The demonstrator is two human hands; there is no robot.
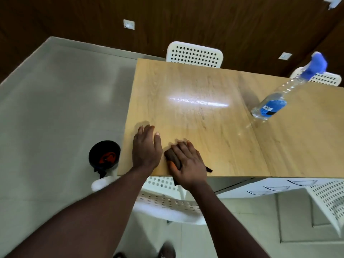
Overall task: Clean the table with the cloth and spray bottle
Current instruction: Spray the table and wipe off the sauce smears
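- The left hand [147, 148] lies palm down on the wooden table [195, 86]. Its fingers [148, 130] are straight and close together, the thumb a little apart, and it holds nothing.
- The right hand [189, 162] presses on a dark folded cloth [172, 155], its fingers [183, 147] laid fairly straight over it and slightly spread (whether the thumb tucks under the cloth's edge I cannot tell).
- The cloth lies under the right fingers, just beside the left thumb, by the table's near edge. One corner pokes out on the little-finger side.
- The clear spray bottle [270, 107], with a blue trigger head and blue label, stands on the table well beyond the right fingers and to their right, touching neither hand.
- A white perforated chair [194, 54] stands beyond the fingertips at the table's far edge.
- A black bin [104, 155] sits on the floor [55, 108] to the left of the left fingers.
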